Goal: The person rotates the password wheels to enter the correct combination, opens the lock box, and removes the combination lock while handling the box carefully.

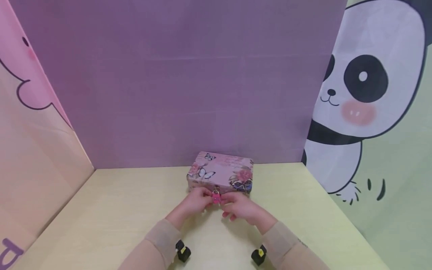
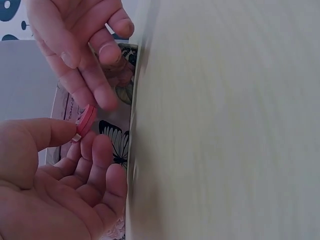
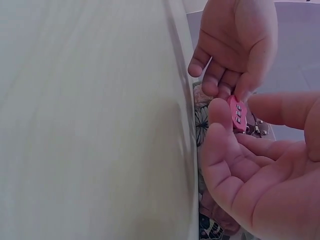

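A box [image 1: 222,168] with butterflies and roses on its lid stands closed towards the back of the table. At its front clasp [image 3: 259,126] hangs a small pink combination padlock [image 1: 216,197], whose number dials face the right wrist camera. My left hand [image 1: 197,199] pinches the padlock's end between thumb and fingers, its other fingers loosely bent. My right hand [image 1: 241,206] is on the padlock's other side, fingers fairly straight and spread. Its fingertips are close to the padlock; whether they touch it I cannot tell.
The pale wooden table [image 1: 128,213] runs back to a purple cloth wall [image 1: 189,82]. On the right is a panel with a panda [image 1: 364,112]; a pink and peach panel [image 1: 37,150] stands on the left. Small black devices [image 1: 183,252] sit at both wrists.
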Demonstrator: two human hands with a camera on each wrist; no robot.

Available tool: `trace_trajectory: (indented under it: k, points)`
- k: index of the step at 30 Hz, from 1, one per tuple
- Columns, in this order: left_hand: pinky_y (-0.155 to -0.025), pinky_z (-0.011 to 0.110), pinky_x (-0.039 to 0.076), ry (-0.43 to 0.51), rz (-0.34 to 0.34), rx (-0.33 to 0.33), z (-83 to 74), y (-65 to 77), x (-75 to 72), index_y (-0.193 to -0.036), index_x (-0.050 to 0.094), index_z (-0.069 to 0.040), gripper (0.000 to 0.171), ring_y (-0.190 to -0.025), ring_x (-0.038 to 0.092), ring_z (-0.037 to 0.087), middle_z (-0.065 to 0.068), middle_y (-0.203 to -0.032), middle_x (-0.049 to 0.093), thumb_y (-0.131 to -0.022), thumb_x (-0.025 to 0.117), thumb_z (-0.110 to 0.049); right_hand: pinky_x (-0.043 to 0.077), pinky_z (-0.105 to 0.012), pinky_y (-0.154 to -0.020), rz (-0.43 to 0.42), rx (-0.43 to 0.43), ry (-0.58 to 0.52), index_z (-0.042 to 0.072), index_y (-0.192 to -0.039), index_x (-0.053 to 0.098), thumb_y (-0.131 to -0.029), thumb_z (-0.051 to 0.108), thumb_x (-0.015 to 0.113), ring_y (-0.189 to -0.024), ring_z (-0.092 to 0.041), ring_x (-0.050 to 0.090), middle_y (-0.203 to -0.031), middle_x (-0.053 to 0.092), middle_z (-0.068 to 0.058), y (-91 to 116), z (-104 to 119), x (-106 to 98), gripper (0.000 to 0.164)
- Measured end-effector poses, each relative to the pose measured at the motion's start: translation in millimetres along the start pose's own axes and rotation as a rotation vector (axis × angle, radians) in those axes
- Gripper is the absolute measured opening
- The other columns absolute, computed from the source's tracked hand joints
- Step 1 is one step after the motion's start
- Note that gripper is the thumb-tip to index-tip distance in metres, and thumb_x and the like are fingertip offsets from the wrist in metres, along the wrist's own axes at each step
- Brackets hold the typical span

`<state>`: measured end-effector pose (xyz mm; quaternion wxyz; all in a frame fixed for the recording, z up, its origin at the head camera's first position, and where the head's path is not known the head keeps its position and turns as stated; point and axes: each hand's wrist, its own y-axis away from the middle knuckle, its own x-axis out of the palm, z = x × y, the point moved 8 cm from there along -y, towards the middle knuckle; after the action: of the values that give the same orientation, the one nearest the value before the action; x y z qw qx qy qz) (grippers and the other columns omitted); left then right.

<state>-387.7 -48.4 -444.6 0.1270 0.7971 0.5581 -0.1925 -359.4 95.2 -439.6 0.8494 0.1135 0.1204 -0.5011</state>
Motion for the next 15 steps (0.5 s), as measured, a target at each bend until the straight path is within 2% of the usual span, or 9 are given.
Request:
trace_trajectory:
  k: [3, 6, 10, 15]
  points:
    - [-0.055, 0.027, 0.047, 0.035, 0.002, -0.01, 0.2, 0.0, 0.1, -0.102, 0.068, 0.004, 0.013, -0.06, 0.052, 0.015, 0.016, -0.084, 0.065, -0.096, 0.063, -0.007, 0.058, -0.039, -0.065, -0.01, 0.011, -0.003, -0.01, -0.138, 0.052, -0.095, 0.004, 0.064, -0.079, -0.024, 0.068, -0.117, 0.066, -0.024, 1, -2, -3, 0.046]
    - [-0.058, 0.029, 0.048, 0.075, 0.007, -0.021, 2.1, -0.3, 0.6, -0.103, 0.068, 0.004, 0.015, -0.063, 0.053, 0.016, 0.017, -0.085, 0.066, -0.096, 0.064, -0.008, 0.056, -0.036, -0.063, -0.014, 0.033, -0.027, -0.01, -0.137, 0.053, -0.097, 0.008, 0.064, -0.073, -0.021, 0.064, -0.102, 0.067, -0.017, 1, -7, -6, 0.046]
    - [-0.061, 0.03, 0.05, 0.096, 0.006, -0.034, 6.7, -0.9, 1.0, -0.107, 0.069, 0.005, 0.017, -0.069, 0.056, 0.018, 0.014, -0.088, 0.067, -0.098, 0.064, -0.009, 0.048, -0.029, -0.056, -0.028, 0.072, -0.069, -0.008, -0.134, 0.057, -0.099, 0.014, 0.063, -0.06, -0.015, 0.05, -0.076, 0.055, -0.005, 1, -13, -9, 0.041]
    - [-0.059, 0.029, 0.047, 0.099, 0.009, -0.032, 8.4, -0.9, 1.3, -0.108, 0.068, 0.005, 0.018, -0.069, 0.054, 0.018, 0.012, -0.088, 0.066, -0.099, 0.063, -0.009, 0.04, -0.026, -0.054, -0.057, 0.11, -0.147, -0.006, -0.13, 0.06, -0.101, 0.02, 0.062, -0.056, -0.012, 0.038, -0.07, 0.045, 0.001, 0, -18, -10, 0.039]
